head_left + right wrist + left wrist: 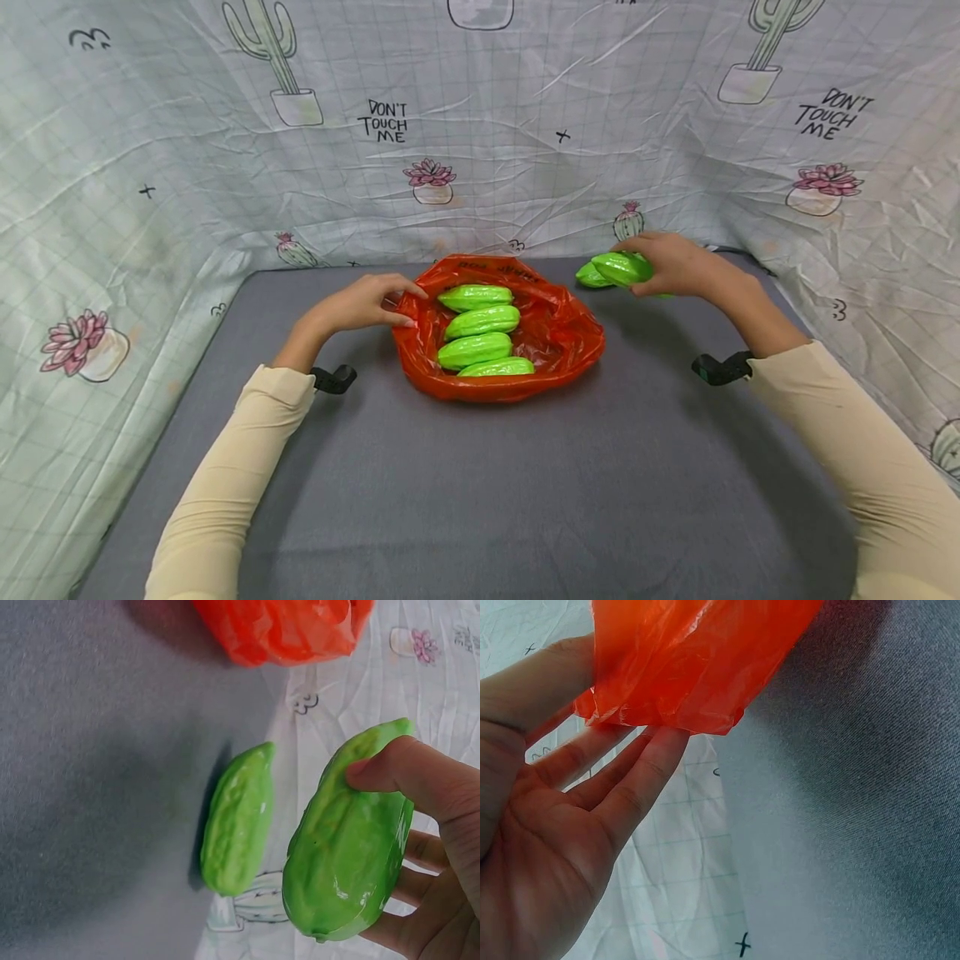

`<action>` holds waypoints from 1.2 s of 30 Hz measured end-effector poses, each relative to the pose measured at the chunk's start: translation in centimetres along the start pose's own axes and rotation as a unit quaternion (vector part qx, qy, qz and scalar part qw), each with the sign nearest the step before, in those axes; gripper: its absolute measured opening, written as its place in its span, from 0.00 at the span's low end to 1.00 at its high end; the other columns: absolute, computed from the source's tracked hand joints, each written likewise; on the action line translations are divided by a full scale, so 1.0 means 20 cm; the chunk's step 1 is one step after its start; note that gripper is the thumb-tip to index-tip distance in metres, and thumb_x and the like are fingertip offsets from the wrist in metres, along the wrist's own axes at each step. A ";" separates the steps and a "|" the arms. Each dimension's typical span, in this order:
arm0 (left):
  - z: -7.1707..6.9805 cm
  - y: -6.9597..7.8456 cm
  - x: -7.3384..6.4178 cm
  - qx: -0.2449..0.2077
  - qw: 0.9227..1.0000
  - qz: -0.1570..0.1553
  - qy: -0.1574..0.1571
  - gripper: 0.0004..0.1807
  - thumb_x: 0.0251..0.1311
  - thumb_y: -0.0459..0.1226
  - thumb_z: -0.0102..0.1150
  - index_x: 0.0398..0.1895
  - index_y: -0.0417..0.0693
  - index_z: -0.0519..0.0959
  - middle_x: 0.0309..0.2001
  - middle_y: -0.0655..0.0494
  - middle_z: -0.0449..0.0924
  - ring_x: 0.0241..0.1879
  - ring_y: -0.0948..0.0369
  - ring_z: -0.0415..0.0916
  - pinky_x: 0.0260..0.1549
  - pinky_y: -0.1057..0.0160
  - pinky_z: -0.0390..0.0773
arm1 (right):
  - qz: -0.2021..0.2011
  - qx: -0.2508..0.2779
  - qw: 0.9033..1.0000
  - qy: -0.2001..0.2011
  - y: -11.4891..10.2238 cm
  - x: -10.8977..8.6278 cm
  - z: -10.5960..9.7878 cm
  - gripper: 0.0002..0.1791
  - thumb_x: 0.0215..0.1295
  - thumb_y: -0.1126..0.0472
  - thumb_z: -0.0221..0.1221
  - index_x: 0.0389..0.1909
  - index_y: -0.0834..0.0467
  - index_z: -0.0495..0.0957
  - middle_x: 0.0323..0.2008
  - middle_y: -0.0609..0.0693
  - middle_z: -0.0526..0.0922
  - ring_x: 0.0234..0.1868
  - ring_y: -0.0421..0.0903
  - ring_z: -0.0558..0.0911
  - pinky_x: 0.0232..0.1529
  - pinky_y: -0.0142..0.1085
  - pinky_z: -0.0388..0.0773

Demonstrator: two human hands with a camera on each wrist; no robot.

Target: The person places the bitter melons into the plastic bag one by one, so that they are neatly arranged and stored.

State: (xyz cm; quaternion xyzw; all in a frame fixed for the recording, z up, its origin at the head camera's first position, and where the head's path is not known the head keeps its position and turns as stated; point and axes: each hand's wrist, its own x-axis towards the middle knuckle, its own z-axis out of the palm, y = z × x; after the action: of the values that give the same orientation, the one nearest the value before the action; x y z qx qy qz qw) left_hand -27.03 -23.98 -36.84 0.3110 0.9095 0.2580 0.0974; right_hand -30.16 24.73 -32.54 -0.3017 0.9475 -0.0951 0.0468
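Note:
An orange-red plastic bag (573,343) lies opened out on the table, with several glossy green bitter melons (482,322) in a row inside it. My left hand (360,304) pinches the bag's left rim; in the left wrist view, the thumb is on one side of the film (697,667) and the fingers behind it. To the right of the bag, my right hand (678,262) grips another bitter melon (349,855) between thumb and fingers, raised above the table. One more bitter melon (238,825) rests on the tabletop just beyond it, partly hidden in the head view.
The grey cloth-covered table (480,483) stretches in front of the bag. A pale printed curtain (495,192) with cactus drawings encloses the back and both sides. Black straps (333,379) sit at both wrists, near the sleeve cuffs.

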 end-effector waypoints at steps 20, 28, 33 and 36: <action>0.03 0.03 0.01 -0.013 1.000 0.001 -0.003 0.26 0.61 0.42 0.73 0.62 0.48 0.80 0.60 0.49 0.79 0.54 0.53 0.75 0.54 0.51 0.75 | -0.017 0.008 1.000 -0.001 -0.13 0.01 -0.04 0.34 0.57 0.61 0.71 0.66 0.59 0.73 0.54 0.61 0.78 0.46 0.57 0.76 0.45 0.50 0.76; 0.05 0.03 0.02 -0.036 0.999 0.003 -0.009 0.27 0.61 0.43 0.73 0.63 0.47 0.80 0.60 0.49 0.78 0.55 0.52 0.75 0.54 0.50 0.79 | -0.028 0.008 1.000 -0.002 -0.16 0.02 -0.04 0.34 0.58 0.61 0.70 0.67 0.59 0.73 0.56 0.60 0.79 0.47 0.56 0.76 0.46 0.51 0.76; 0.05 0.03 0.02 -0.033 0.999 0.006 -0.008 0.27 0.61 0.43 0.72 0.63 0.47 0.80 0.60 0.49 0.78 0.55 0.52 0.75 0.54 0.50 0.79 | -0.032 0.005 0.999 -0.004 -0.18 0.04 -0.05 0.35 0.59 0.60 0.70 0.68 0.59 0.72 0.60 0.62 0.77 0.51 0.57 0.76 0.49 0.53 0.76; 0.05 0.03 0.02 -0.028 1.000 0.005 -0.008 0.27 0.61 0.43 0.72 0.63 0.47 0.80 0.60 0.49 0.78 0.55 0.52 0.75 0.54 0.50 0.79 | -0.041 0.009 0.999 0.002 -0.19 0.05 -0.06 0.34 0.59 0.60 0.71 0.67 0.60 0.73 0.58 0.62 0.78 0.50 0.57 0.76 0.49 0.52 0.76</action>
State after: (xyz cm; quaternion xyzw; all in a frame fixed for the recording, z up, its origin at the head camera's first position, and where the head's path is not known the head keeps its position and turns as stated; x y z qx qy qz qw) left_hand -26.76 -22.87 -37.36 0.3149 0.8994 0.2817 0.1121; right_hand -28.93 21.35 -30.66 -0.3397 0.9335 -0.1058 0.0438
